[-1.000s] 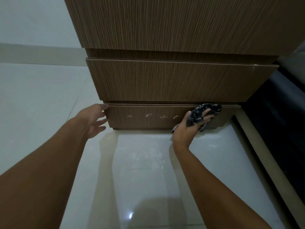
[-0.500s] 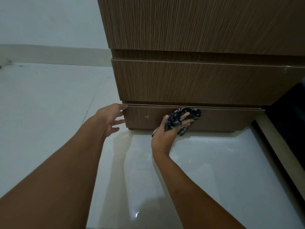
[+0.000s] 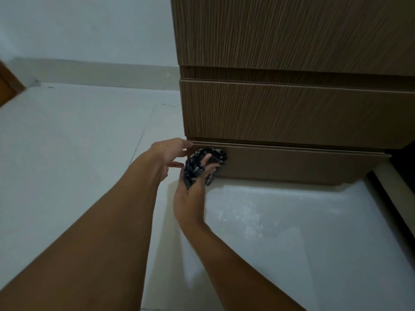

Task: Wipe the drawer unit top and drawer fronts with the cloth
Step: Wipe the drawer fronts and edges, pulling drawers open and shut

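Pale glossy floor tiles (image 3: 67,142) run back to a light wall at the far left, and the wood-grain drawer unit (image 3: 292,41) fills the upper right of the view. Furthest left, the left hand (image 3: 167,157) reaches in low with its fingers (image 3: 187,143) spread and released, gripping nothing, the tips touching the left corner of the bottom drawer front (image 3: 303,166) as if to steady it. Just right of those fingers, the right hand (image 3: 190,194) is closed around the dark patterned cloth (image 3: 202,163), bunched into a wad and pressed flat against the left end of that same lowest front, close above the floor. Right of the cloth the rest of the bottom front stretches bare toward the unit's far end, with the taller middle drawer front (image 3: 292,113) above it. The step in hand looks like the lowest front, probably late in the job. Next, the cloth likely needs a firm sweep back rightward from the fingers along the panel, keeping clear of the floor.
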`<state>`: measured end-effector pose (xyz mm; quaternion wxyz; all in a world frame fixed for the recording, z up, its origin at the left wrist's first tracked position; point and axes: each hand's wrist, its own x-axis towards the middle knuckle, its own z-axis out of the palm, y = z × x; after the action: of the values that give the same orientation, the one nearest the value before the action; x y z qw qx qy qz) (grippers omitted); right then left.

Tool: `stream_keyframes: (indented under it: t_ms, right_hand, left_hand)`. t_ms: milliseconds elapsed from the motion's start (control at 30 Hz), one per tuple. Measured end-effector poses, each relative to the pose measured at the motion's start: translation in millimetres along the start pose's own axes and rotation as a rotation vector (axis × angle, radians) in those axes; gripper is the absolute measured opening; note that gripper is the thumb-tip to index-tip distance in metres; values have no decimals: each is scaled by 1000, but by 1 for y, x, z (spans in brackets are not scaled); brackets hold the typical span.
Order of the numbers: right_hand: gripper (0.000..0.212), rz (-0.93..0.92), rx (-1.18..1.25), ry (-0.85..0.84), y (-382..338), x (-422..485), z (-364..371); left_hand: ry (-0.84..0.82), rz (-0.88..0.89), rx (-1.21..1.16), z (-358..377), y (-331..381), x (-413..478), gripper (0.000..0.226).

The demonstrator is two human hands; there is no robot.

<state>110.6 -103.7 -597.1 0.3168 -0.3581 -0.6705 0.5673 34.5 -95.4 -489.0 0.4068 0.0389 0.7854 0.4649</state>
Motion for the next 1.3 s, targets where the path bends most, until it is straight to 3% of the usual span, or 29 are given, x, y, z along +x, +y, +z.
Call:
stream_keyframes:
  t_ms: [367, 433, 767, 900, 1000, 1200, 1300]
  right_hand:
    - [59, 176, 45, -324, -6, -11, -15]
    - [36, 270, 128, -333, -7, -9, -27]
    - [33, 567, 461, 58, -22, -15, -38]
    - [37, 549, 534, 42, -57, 2, -30]
    - [22, 498, 528, -40, -70, 6, -23]
    - [26, 438, 382, -175, -81, 4, -20]
    - [5, 407, 313, -269, -83, 6, -25]
  left_hand:
    - [68, -3, 34, -2, 3, -1, 32]
    - [66, 34, 41, -4, 4, 1, 31]
    - [69, 126, 36, -5, 6, 1, 30]
    - [70, 87, 9, -8, 4, -7, 28]
    - [147, 19, -45, -16, -3, -5, 27]
    - [250, -60, -62, -38, -22, -5, 35]
    - [209, -65, 14, -41, -29, -12, 31]
